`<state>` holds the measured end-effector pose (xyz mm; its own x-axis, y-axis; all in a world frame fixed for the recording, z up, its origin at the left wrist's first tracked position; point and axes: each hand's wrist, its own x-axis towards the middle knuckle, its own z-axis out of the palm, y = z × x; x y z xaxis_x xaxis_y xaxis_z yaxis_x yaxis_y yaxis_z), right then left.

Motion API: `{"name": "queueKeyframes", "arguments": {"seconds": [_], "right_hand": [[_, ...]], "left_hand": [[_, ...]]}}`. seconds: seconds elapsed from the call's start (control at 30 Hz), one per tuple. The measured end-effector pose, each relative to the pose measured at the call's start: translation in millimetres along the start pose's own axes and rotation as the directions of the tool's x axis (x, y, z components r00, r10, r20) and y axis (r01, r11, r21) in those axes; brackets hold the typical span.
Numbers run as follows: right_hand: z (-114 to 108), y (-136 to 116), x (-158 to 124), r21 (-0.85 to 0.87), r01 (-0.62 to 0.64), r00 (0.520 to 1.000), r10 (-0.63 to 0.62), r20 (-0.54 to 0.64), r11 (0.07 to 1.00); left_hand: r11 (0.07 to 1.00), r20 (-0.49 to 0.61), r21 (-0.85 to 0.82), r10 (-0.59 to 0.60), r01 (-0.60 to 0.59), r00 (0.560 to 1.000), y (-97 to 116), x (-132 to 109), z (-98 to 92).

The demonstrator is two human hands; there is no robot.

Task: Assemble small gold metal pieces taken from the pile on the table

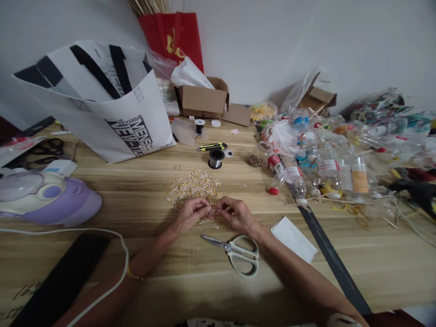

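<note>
My left hand (195,212) and my right hand (235,212) meet at the front edge of a pile of small shiny gold and silver pieces (195,184), like beads. Both hands have thumb and fingers pinched together, their tips almost touching. What lies between the fingertips is too small to make out. A few loose bits rest on the table just below the fingers. Close to me, under my right hand, lie scissors (235,252) with pale handles, their blades pointing left. Behind the pile stands a spool of silvery wire (216,159).
A yellow-black utility knife (211,146) and a dark spool (199,126) lie farther back. Plastic bottles (329,170) crowd the right side. On the left are a large white bag (136,122), a purple steam iron (73,200) and a white cord (124,254). Folded white paper (293,238) sits right.
</note>
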<state>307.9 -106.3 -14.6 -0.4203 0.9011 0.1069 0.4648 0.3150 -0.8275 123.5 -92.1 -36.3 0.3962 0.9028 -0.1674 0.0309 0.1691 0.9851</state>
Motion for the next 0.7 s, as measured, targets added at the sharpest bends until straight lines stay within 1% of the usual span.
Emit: {"name": "queueKeyframes", "arguments": {"seconds": [0.2, 0.37, 0.53, 0.7], "right_hand": [[1, 2, 1, 0.097, -0.041, 0.999, 0.040, 0.009, 0.994], [4, 9, 1, 0.124, -0.032, 0.999, 0.030, 0.013, 0.992], [5, 11, 2, 0.125, -0.038, 0.998, 0.032, 0.046, 0.991], [5, 12, 3, 0.155, -0.048, 0.998, 0.042, 0.045, 0.987]], "left_hand": [[0.998, 0.027, 0.026, 0.050, -0.050, 0.998, -2, -1, 0.1], [0.991, 0.026, 0.087, 0.104, -0.106, 0.994, -2, -2, 1.2], [0.989, 0.000, 0.105, 0.101, -0.101, 0.995, -5, -2, 1.9], [0.984, 0.005, 0.130, 0.119, -0.118, 0.993, -5, -1, 3.0]]}}
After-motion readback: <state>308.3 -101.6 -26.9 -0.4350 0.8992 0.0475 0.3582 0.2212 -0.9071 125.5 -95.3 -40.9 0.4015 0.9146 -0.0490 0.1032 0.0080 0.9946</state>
